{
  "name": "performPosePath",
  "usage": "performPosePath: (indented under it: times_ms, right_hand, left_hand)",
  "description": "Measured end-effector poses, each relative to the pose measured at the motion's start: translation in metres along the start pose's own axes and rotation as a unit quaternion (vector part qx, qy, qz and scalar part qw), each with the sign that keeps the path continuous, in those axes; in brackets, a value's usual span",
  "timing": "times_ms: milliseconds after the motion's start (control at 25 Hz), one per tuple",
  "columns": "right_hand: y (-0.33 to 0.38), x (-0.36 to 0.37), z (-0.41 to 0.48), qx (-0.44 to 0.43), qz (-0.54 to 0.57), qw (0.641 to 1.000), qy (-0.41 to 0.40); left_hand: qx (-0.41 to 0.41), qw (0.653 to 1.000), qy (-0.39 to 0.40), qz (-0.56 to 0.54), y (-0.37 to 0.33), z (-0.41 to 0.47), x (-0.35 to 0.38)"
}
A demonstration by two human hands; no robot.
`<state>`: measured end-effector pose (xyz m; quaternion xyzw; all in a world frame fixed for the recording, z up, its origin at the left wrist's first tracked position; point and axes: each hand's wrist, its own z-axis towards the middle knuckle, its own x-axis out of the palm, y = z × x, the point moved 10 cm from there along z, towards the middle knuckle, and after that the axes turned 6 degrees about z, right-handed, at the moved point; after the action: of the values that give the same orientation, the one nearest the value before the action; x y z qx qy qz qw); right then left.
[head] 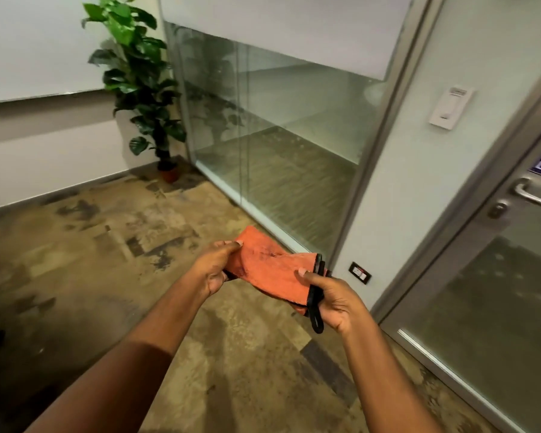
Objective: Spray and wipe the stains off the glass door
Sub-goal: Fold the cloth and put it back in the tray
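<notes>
An orange cloth (270,270) with a black hem is stretched between both hands at waist height, above the carpet. My left hand (214,267) pinches its left end. My right hand (331,303) grips the folded right end, where the black edge hangs down. Dark smudges mark the cloth's middle. The glass door (487,314) stands to the right, with a metal frame, a lever handle (534,195) and a lock below it. No spray bottle is in view.
A glass wall panel (281,151) with a frosted upper band runs ahead. A potted plant (141,89) stands in the corner to its left. A wall switch (450,107) and a floor-level socket (360,272) sit on the pillar between panel and door. Patterned carpet covers the floor.
</notes>
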<state>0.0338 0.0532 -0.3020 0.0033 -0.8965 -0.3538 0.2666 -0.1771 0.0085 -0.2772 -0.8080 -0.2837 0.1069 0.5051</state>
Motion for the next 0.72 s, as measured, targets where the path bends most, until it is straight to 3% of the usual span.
performPosePath:
  times_ms: [360,720]
  right_hand:
    - [-0.054,0.100,0.059,0.008,-0.182,0.983,0.039]
    - [-0.114,0.204,0.094,0.029,-0.292,0.943,0.156]
  left_hand:
    - [0.032,0.972,-0.205,-0.110,0.014,-0.017,-0.149]
    - [0.018,0.878,-0.461,-0.124,0.044,-0.090,-0.270]
